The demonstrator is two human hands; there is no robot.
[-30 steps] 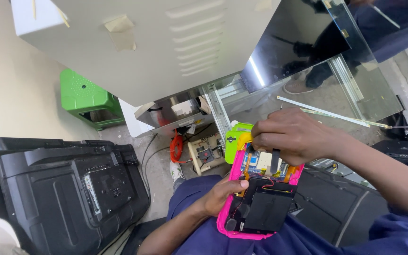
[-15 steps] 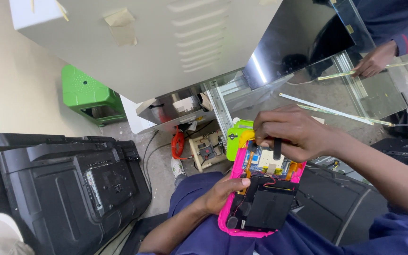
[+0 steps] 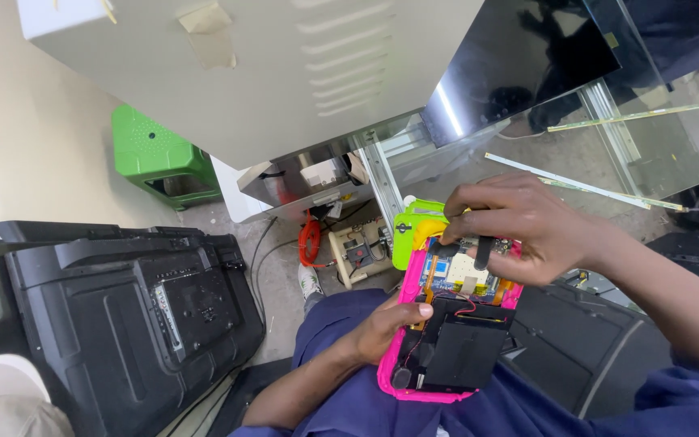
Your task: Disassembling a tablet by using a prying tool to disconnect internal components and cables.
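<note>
Pinching a small dark tool point(image 3: 482, 252) upright in the right hand point(image 3: 527, 231), tip down on the circuit board point(image 3: 459, 271) of the opened pink device point(image 3: 438, 340), lower centre of frame. Left hand point(image 3: 382, 328) clamping the pink edge, thumb over the rim. Best to keep the tool vertical, press lightly, hold the casing firm on the lap, stay clear of the red wire point(image 3: 467, 306).

Beige wall point(image 3: 26, 121), grey concrete floor point(image 3: 281, 275), green stool point(image 3: 159, 162) (possibly plastic), black television backs point(image 3: 139, 316)
</note>
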